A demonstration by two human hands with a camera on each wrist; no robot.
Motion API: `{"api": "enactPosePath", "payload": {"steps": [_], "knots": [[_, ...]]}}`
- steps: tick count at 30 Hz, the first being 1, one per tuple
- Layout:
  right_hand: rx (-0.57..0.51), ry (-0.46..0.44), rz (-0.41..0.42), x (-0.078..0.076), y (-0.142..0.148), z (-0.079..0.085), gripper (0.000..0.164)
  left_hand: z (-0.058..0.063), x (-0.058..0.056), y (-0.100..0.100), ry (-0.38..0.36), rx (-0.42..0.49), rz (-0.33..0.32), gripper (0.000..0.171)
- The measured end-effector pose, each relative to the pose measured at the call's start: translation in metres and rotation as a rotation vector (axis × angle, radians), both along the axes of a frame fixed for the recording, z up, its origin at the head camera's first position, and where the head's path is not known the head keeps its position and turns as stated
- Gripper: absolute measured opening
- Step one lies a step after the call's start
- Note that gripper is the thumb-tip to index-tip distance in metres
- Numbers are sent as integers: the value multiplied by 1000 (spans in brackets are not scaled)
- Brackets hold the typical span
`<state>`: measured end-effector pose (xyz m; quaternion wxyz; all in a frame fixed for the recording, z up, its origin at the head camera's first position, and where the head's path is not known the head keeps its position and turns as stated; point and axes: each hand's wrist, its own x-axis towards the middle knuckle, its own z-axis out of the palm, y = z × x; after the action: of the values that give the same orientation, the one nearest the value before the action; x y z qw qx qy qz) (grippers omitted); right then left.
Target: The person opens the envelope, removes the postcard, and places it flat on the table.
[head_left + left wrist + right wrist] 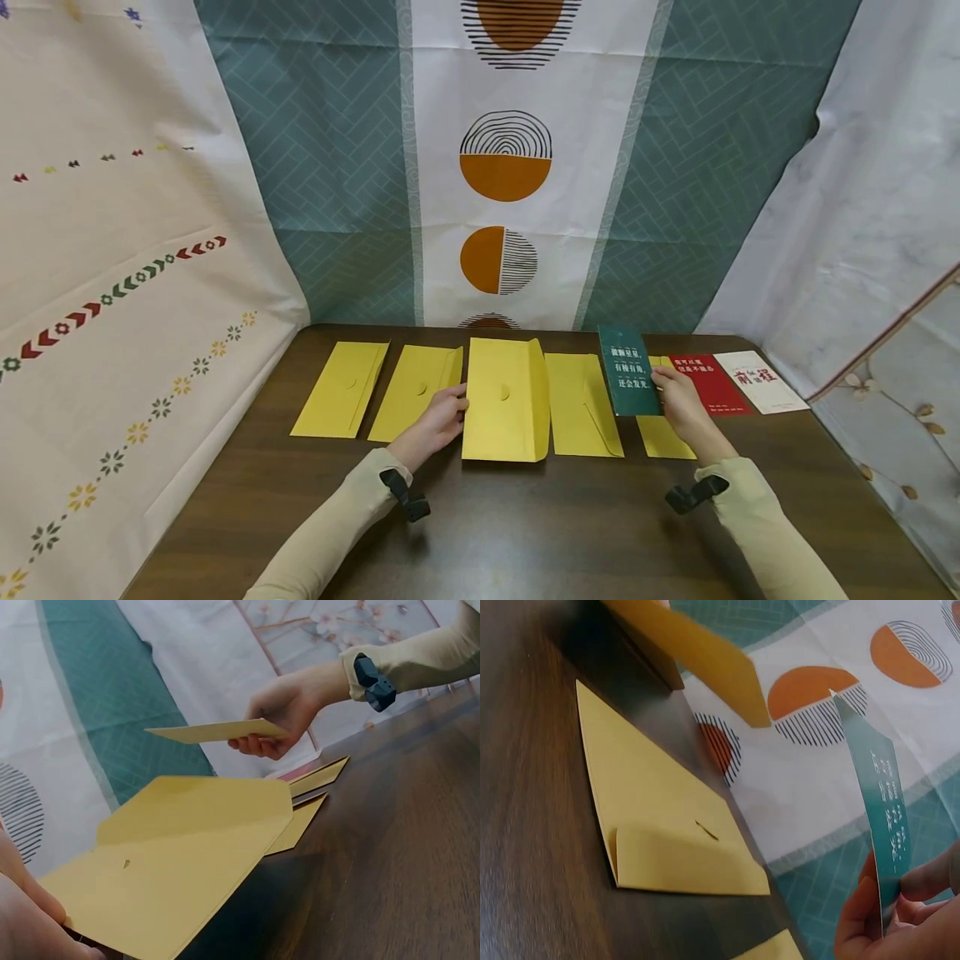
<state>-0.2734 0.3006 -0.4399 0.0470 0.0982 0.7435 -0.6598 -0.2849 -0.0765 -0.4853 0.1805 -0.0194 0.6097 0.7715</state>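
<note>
My left hand (441, 421) grips the left edge of a yellow envelope (498, 408), lifted off the table with its flap standing out on the right side. In the left wrist view, the fingers (34, 904) hold this envelope (172, 862) by one end. A dark green card (628, 367) with white writing is pinched between thumb and fingers of my right hand (686, 408). It hovers above another yellow envelope (667, 437), partly hiding it. The right wrist view shows the green card (881, 802) nearly edge-on, apart from the envelope (660, 810) lying below.
Yellow envelopes (341, 387) lie to the left of the held one, and another (581, 404) lies just right of it. A red card (712, 387) and a white card (761, 382) lie at the table's right. Hanging cloth (345, 167) borders the table's (525, 533) back.
</note>
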Motion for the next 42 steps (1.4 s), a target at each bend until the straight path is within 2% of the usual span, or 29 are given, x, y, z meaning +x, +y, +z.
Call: {"api": "enactPosePath", "payload": {"steps": [5,9,14,18,24,29,34,37,39,42], "knots": [[-24,-27,-15,0,11,-4,52,-7,-1,3,37,38,-31,54],[-32,-65,-35,2,19,-6,56,-5,2,11,3,12,-3,53],[-45,-57,-53,6,32,-10,55,-4,2,15,-38,5,36,55],[-74,-33,-58,10,40,-11,54,-7,1,14,-48,-8,44,58],[-101,-58,-73,13,53,-12,59,-8,1,16,-46,-12,43,63],[-117,-42,-77,14,67,-17,59,-6,2,18,-50,-14,56,68],[-131,-68,-70,18,86,-20,62,-1,4,18,-49,-71,53,68],[-98,-82,-51,23,97,-23,64,3,6,18,-33,-131,40,68],[-90,-93,-49,27,103,-24,61,4,6,18,-16,-159,39,69],[-96,-101,-57,33,112,-25,39,5,7,19,10,-185,28,69]]}}
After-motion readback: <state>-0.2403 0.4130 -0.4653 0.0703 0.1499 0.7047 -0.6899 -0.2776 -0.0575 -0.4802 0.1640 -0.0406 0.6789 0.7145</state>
